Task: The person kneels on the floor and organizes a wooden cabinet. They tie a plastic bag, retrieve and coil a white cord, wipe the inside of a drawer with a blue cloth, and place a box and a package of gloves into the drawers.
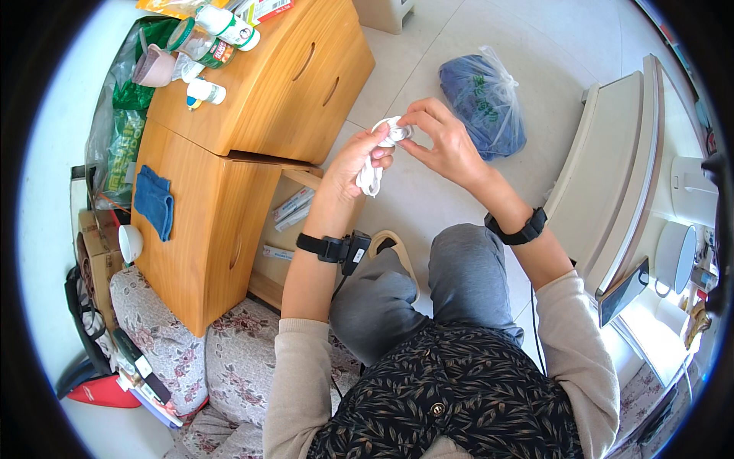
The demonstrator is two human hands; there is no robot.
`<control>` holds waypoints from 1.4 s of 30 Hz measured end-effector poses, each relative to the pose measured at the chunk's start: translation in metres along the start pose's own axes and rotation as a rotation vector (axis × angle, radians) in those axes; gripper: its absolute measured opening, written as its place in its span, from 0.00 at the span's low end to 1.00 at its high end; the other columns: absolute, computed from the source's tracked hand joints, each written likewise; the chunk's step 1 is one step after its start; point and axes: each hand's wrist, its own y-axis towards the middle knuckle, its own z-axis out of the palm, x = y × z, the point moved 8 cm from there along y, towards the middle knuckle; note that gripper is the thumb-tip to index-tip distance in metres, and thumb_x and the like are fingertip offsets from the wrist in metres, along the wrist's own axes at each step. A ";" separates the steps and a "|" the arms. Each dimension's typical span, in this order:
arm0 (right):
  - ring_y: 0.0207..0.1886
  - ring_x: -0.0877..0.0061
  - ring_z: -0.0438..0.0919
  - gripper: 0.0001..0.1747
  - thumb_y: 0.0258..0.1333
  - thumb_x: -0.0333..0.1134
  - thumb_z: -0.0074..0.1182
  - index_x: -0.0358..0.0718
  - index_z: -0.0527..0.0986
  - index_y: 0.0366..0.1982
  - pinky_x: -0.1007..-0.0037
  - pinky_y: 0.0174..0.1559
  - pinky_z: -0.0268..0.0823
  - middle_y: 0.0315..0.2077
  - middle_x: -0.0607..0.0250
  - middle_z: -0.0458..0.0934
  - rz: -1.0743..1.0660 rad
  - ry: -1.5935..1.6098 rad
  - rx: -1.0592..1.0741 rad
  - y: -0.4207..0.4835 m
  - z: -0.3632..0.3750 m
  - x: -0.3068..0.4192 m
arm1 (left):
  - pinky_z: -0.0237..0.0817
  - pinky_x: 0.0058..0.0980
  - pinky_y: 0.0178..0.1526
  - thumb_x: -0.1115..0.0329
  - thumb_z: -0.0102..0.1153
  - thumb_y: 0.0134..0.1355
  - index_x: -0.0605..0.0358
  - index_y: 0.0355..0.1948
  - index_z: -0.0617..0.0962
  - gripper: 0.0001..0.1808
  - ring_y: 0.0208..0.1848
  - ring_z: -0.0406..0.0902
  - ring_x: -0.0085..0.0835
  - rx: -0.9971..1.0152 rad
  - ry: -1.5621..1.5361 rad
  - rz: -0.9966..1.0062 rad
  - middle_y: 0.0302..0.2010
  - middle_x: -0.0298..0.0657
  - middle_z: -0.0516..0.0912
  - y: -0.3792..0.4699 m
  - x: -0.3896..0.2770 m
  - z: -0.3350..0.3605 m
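A bundled white cable [370, 177] is held up in front of me, above the tiled floor. My left hand [362, 154] grips the bundle, thumb pressed on top, and a loop hangs below its fingers. At the bundle's upper end, the fingertips of my right hand [440, 137] pinch the coiled turns. The cable's ends cannot be made out. Left of my hands stands a wooden cabinet [189, 166] with an open drawer [287, 212] low on its near side. White printed boxes [293, 205] lie in that drawer.
On the cabinet are a blue cloth [153, 202], a glass jar [200, 45], white bottles [206, 90] and a white bowl [131, 243]. A tied plastic bag [483, 106] rests on the floor. A pale cabinet [602, 166] stands at right, a phone [624, 292] near its edge. A floral sofa [241, 356] is behind.
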 end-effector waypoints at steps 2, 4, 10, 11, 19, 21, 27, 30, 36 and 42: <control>0.40 0.63 0.74 0.13 0.40 0.25 0.61 0.37 0.74 0.33 0.66 0.39 0.69 0.36 0.58 0.73 -0.064 -0.054 0.008 0.001 0.000 0.004 | 0.52 0.11 0.21 0.62 0.53 0.63 0.61 0.39 0.75 0.12 0.22 0.60 0.11 -0.003 0.006 -0.013 0.28 0.28 0.72 0.000 0.002 0.001; 0.40 0.63 0.74 0.14 0.39 0.25 0.62 0.37 0.74 0.32 0.66 0.38 0.70 0.36 0.58 0.73 -0.124 -0.088 0.014 0.001 0.001 0.006 | 0.53 0.10 0.22 0.62 0.51 0.65 0.61 0.40 0.74 0.12 0.22 0.59 0.11 0.001 0.008 -0.022 0.28 0.28 0.70 -0.001 0.002 0.002; 0.34 0.66 0.76 0.13 0.41 0.21 0.61 0.34 0.73 0.34 0.70 0.37 0.70 0.35 0.58 0.74 -0.021 -0.033 0.041 0.000 0.005 -0.010 | 0.52 0.11 0.21 0.65 0.56 0.60 0.62 0.38 0.75 0.11 0.21 0.59 0.11 -0.036 0.134 -0.019 0.23 0.27 0.69 -0.004 -0.005 0.001; 0.33 0.68 0.76 0.11 0.44 0.23 0.59 0.34 0.73 0.33 0.71 0.36 0.70 0.34 0.58 0.74 0.032 0.033 0.039 0.000 0.006 -0.016 | 0.52 0.11 0.22 0.65 0.57 0.59 0.62 0.38 0.75 0.11 0.21 0.59 0.11 -0.045 0.196 -0.007 0.22 0.26 0.69 -0.004 -0.007 0.000; 0.39 0.80 0.76 0.11 0.57 0.33 0.50 0.32 0.74 0.38 0.79 0.44 0.68 0.37 0.65 0.77 0.779 0.793 0.219 -0.028 0.043 -0.073 | 0.57 0.14 0.28 0.65 0.55 0.59 0.63 0.45 0.74 0.16 0.27 0.66 0.14 -0.263 0.938 0.356 0.30 0.31 0.75 -0.005 -0.026 -0.008; 0.41 0.81 0.73 0.15 0.61 0.37 0.46 0.32 0.73 0.40 0.77 0.47 0.65 0.37 0.66 0.75 0.804 0.854 0.229 -0.030 0.043 -0.075 | 0.58 0.14 0.29 0.63 0.55 0.61 0.62 0.45 0.75 0.15 0.28 0.67 0.15 -0.222 1.041 0.433 0.31 0.31 0.75 -0.007 -0.029 -0.004; 0.40 0.82 0.70 0.16 0.63 0.39 0.42 0.33 0.73 0.41 0.77 0.45 0.64 0.36 0.64 0.75 0.851 0.953 0.244 -0.032 0.025 -0.085 | 0.59 0.19 0.29 0.57 0.53 0.63 0.65 0.41 0.78 0.19 0.27 0.65 0.17 -0.259 0.998 0.309 0.24 0.34 0.75 -0.020 -0.039 -0.028; 0.38 0.83 0.70 0.15 0.63 0.39 0.42 0.34 0.73 0.40 0.77 0.43 0.64 0.35 0.64 0.75 0.842 1.036 0.258 -0.030 0.022 -0.083 | 0.59 0.20 0.28 0.57 0.51 0.64 0.65 0.43 0.77 0.19 0.25 0.65 0.17 -0.205 1.084 0.250 0.23 0.33 0.74 -0.021 -0.039 -0.031; 0.31 0.85 0.70 0.12 0.63 0.36 0.44 0.35 0.71 0.40 0.80 0.37 0.64 0.31 0.68 0.75 0.664 0.751 0.411 -0.008 0.022 -0.059 | 0.62 0.21 0.33 0.57 0.49 0.66 0.61 0.49 0.75 0.19 0.29 0.69 0.19 -0.173 1.094 0.736 0.26 0.32 0.76 -0.020 -0.052 0.012; 0.28 0.89 0.68 0.10 0.60 0.31 0.47 0.36 0.70 0.42 0.84 0.30 0.62 0.29 0.73 0.73 0.642 0.686 0.292 0.010 0.013 -0.043 | 0.62 0.20 0.32 0.60 0.47 0.67 0.61 0.39 0.75 0.14 0.29 0.70 0.19 -0.035 1.140 0.291 0.26 0.33 0.75 -0.003 -0.023 0.030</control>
